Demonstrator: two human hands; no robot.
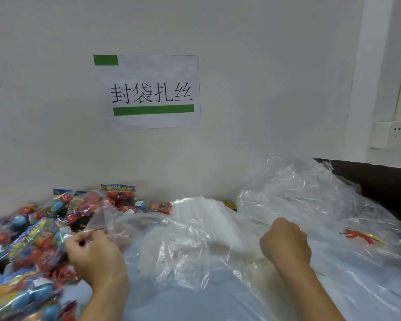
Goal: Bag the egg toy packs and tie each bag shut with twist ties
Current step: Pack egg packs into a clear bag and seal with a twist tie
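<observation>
Head view: the sign [148, 91] on the wall serves as landmark. Well below it and to its left lies a heap of egg packs [30, 237], reaching from the wall down to the lower edge of the picture. Below the sign, the left hand [95, 253] pinches the edge of a clear bag [134, 225] between thumb and curled fingers, just beside the heap; something coloured shows dimly through the film. Below and right of the sign, the right hand [286, 242] is curled into a fist on crumpled plastic [310, 200]; whether it clamps anything I cannot tell. Red and gold ties [361, 236] lie farther right, under the plastic. A socket [394, 134] sits on the wall far right of the sign.
</observation>
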